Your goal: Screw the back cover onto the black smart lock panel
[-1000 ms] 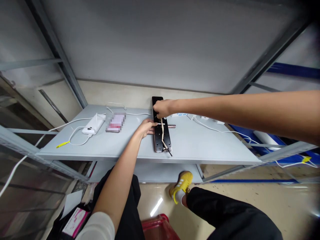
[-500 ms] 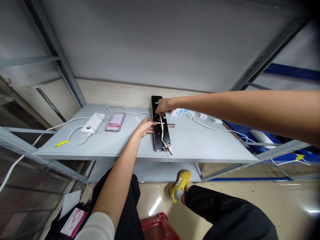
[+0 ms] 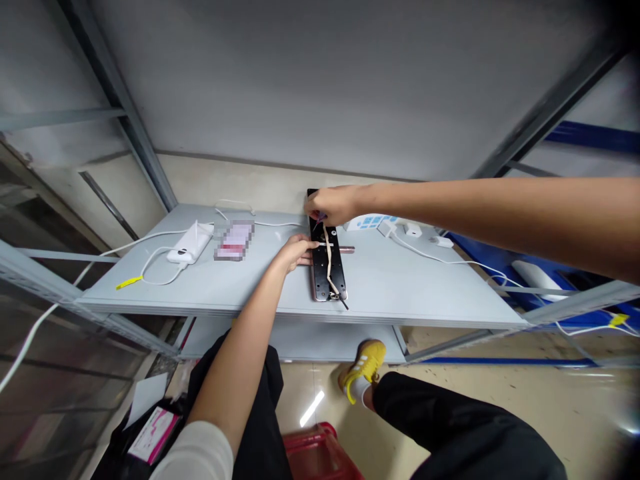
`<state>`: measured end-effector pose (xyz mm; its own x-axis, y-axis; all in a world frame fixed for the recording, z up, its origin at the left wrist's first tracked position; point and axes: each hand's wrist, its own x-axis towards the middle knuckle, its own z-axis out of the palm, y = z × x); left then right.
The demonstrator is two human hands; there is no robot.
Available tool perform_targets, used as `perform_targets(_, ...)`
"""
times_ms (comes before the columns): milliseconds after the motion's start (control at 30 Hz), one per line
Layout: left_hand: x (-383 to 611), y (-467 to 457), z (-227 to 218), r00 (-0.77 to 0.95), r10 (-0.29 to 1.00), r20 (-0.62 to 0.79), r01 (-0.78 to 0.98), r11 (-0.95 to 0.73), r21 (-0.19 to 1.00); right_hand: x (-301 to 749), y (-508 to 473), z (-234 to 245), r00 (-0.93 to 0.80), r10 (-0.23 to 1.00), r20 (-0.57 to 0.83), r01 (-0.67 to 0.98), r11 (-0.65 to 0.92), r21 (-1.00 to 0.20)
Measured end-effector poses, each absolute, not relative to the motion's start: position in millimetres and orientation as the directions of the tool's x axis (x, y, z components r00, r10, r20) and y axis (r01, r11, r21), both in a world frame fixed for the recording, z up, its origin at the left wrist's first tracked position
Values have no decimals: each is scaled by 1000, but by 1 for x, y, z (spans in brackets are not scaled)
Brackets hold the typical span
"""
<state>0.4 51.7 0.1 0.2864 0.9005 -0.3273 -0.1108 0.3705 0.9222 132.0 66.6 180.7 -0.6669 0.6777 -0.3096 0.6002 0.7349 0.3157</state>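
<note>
A long black door lock panel (image 3: 337, 270) lies back side up on the grey shelf, with a pinkish handle (image 3: 347, 250) jutting out on its right. Along its middle runs a pale taped cable (image 3: 329, 257) that ends in a dark tip near the front end. My left hand (image 3: 299, 254) grips the panel's left edge, thumb on top and fingers against the side. Over the panel's far part, my right hand (image 3: 333, 204) is closed in a pinch. Something small and dark shows at its fingertips, too little to name.
On the shelf (image 3: 410, 290), a white power bank (image 3: 191, 243) with a cable and a blurred phone-like item (image 3: 235, 241) lie left. A blue-and-white box (image 3: 373, 221) and white chargers (image 3: 413, 231) sit right. Below are a red stool (image 3: 325, 453) and a pink-white box (image 3: 154, 435).
My right hand has shifted slightly toward the panel's far end and turned, its fingers more curled. My left hand keeps its grip. The whole view has moved a little.
</note>
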Motion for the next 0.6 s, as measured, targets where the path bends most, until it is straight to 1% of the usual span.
perform_targets(100, 0, 51, 0, 283, 903, -323, -113, 366, 924, 137, 72, 180, -710, 667, -227, 630, 745, 220)
perform_targets(200, 0, 50, 0, 279, 905, -322, -112, 364, 925, 141, 76, 177, -661, 728, -185, 711, 685, 158)
perform_targets(267, 0, 50, 1, 277, 905, -322, -113, 363, 925, 142, 76, 174, -592, 785, -182, 788, 612, 76)
perform_targets(367, 0, 49, 2, 274, 906, -322, -114, 363, 925, 140, 74, 171, -452, 874, -180, 892, 449, -59)
perform_targets(433, 0, 49, 2, 271, 907, -323, -112, 363, 925, 135, 72, 171, -358, 916, -183, 933, 340, -123)
perform_targets(500, 1, 49, 2, 269, 907, -325, -110, 364, 925, 130, 70, 172, -290, 936, -198, 954, 266, -140)
perform_targets(533, 1, 49, 3, 268, 907, -326, -109, 364, 925, 128, 70, 173, -279, 937, -211, 959, 259, -119)
perform_targets(600, 1, 49, 3, 265, 907, -327, -106, 365, 925, 124, 70, 176, -307, 926, -220, 950, 310, -19)
